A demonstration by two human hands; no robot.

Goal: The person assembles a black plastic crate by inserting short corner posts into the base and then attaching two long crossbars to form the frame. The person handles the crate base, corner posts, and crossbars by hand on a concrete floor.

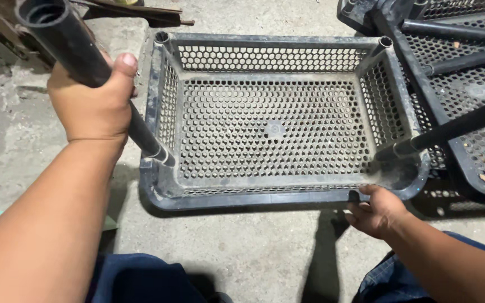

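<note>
Grey perforated plastic tray [276, 132], rectangular, honeycomb-holed floor and walls, flat on bare concrete floor [242, 252], directly ahead between both forearms. Near edge closest, blue denim knees [136, 278] just below.

Right hand [374, 210] clamped on tray's near rim close to near-right corner, fingers curled over the lip, thumb side up. Left hand [94, 101] fisted around dark plastic tube [96, 78], thumb on top; tube slanting down to tray's near-left corner socket, lower end seated in or at that socket, exact depth not discernible. Upper end open, hollow, pointing toward camera at upper left.

Second dark tube [450, 129] angled out of near-right corner socket, running up and right, ungripped.

Far corners: empty round sockets at back-left and back-right. Small round moulded mark at centre of tray floor.

Beyond right: stack of similar dark perforated shelf trays [472, 90] with more tubes lying across them, just beside the tray. Beyond left: rusty metal scrap [141, 11] on the floor.
</note>
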